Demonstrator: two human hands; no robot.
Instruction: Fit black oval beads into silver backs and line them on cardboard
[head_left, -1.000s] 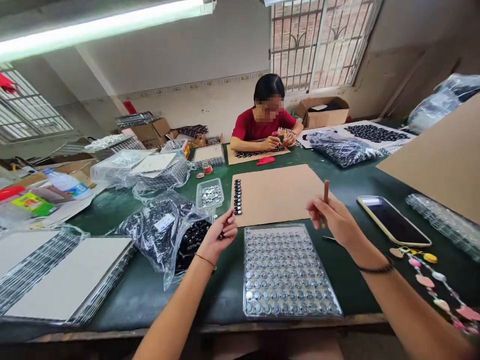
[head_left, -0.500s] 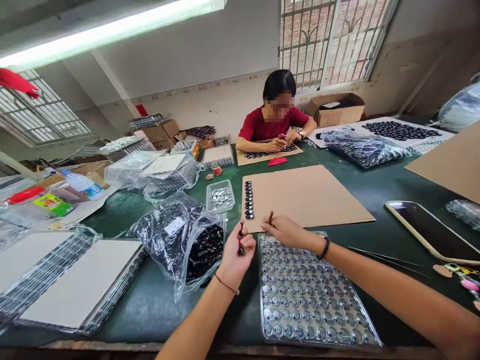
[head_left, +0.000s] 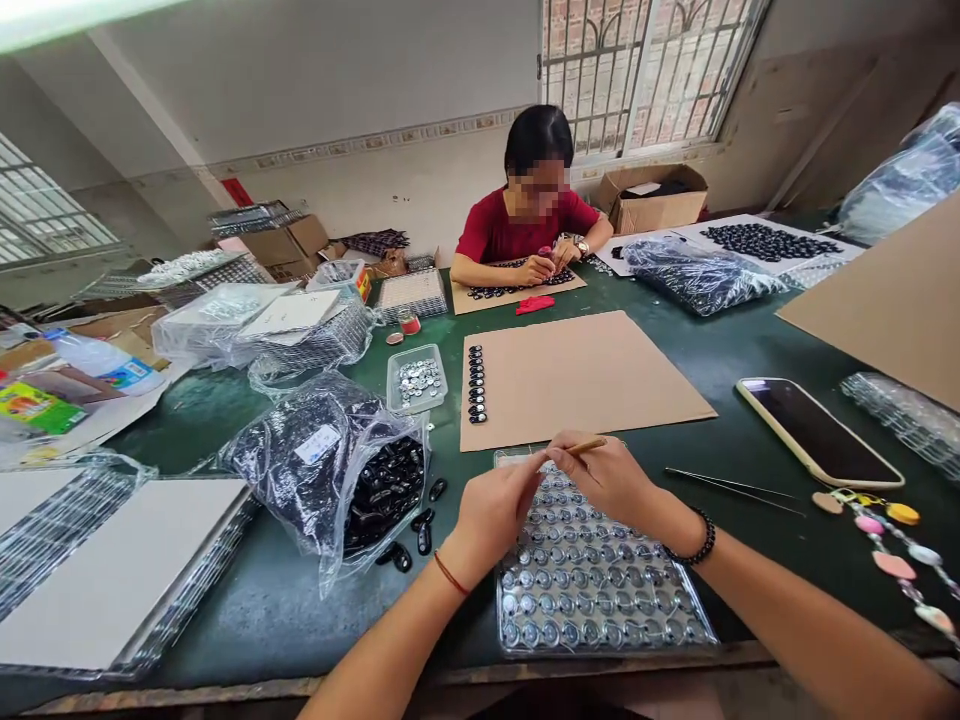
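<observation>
Over the clear tray of round silvery parts [head_left: 600,600], my two hands meet near its far edge. My right hand [head_left: 600,470] pinches a thin brown stick [head_left: 589,446]. The fingers of my left hand [head_left: 499,500] are closed at the stick's left end; what they hold is hidden. Beyond them lies a brown cardboard sheet [head_left: 585,380] with a column of black pieces [head_left: 477,385] on its left side. An open plastic bag of black pieces [head_left: 386,490] sits left of my left hand, with several loose ones [head_left: 424,535] beside it.
A small box of silvery discs [head_left: 418,380] stands left of the cardboard. Tweezers [head_left: 731,488] and a phone [head_left: 817,430] lie at the right. Wrapped trays with white cards [head_left: 127,570] fill the left. Across the table, a person in red [head_left: 525,230] handles black pieces.
The view has shifted. My left hand has turned over and come together with my right hand above the tray. The brown stick now lies nearly level. Loose black pieces beside the bag are now uncovered.
</observation>
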